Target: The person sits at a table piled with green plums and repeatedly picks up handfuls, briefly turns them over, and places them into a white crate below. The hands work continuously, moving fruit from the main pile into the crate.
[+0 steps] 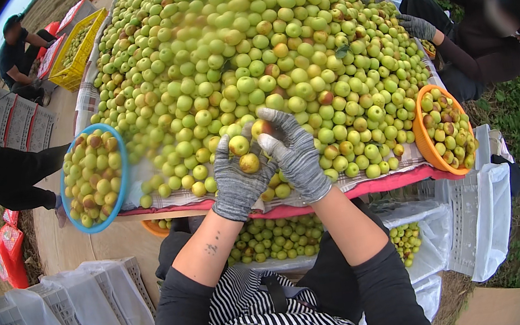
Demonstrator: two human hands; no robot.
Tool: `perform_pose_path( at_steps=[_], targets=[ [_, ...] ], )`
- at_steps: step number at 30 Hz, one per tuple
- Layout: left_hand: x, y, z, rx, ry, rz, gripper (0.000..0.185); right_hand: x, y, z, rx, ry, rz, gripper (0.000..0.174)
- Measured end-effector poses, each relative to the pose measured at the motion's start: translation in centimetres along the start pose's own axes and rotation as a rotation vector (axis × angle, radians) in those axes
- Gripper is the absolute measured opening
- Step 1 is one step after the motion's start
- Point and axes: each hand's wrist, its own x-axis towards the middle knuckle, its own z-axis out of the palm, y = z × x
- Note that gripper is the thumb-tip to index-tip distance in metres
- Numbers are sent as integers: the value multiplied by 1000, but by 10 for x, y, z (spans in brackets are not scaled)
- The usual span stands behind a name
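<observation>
A broad heap of small round green fruits (249, 84), some blushed red-brown, covers the cloth-lined table before me. My left hand (242, 185), in a grey knit glove, is palm up at the near edge of the heap. It cradles a yellow-green fruit (239, 145) and a browner one (249, 163). Beside it, my gloved right hand (296, 152) pinches a red-and-yellow fruit (261, 128) between thumb and fingers. Below my wrists, a crate of green fruit (275, 237) stands under the table edge, partly hidden by my arms.
A blue-rimmed basket (125, 166) sits at the left corner, an orange basket (419, 132) at the right. Lined crates (77, 318) stand lower left; another lined crate (439, 217) is lower right. A gloved co-worker (472, 43) reaches into the heap; another person (19, 61) crouches far left.
</observation>
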Motion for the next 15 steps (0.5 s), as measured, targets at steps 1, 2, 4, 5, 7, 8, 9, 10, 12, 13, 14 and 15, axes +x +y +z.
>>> perform_pose_path(
  at_steps=[1, 2, 4, 5, 7, 8, 9, 10, 12, 13, 14, 15],
  targets=[
    [-1, 3, 1, -25, -64, 12, 54, -1, 1, 5, -32, -59, 10, 33],
    [-4, 5, 1, 67, -78, 0, 55, -1, 2, 2, -188, -118, -109, 31],
    [-5, 5, 3, -58, -472, -100, 54, 12, 6, -7, -291, -42, -143, 29],
    [-7, 6, 4, -120, -670, -150, 54, 22, 10, -14, -329, -20, -215, 29],
    [-14, 11, 7, 61, -223, -82, 52, 52, 18, -34, -703, 109, -229, 29],
    [-17, 12, 8, 8, -198, -91, 52, 65, 20, -44, -898, 54, -304, 35],
    [-20, 14, 9, -44, -176, -94, 51, 77, 23, -52, -1101, 2, -320, 41],
    [-22, 16, 10, -100, -160, -108, 50, 88, 28, -54, -1220, -80, -328, 47],
    [-25, 22, 10, -123, -132, -107, 49, 109, 35, -53, -1483, -250, -242, 64],
    [-25, 24, 9, -113, -143, -100, 48, 118, 35, -51, -1554, -334, -236, 70],
    [-26, 27, 8, -113, -140, -114, 47, 123, 35, -50, -1617, -365, -198, 73],
    [-27, 29, 6, -104, -128, -112, 46, 128, 34, -46, -1678, -399, -168, 76]
  ],
)
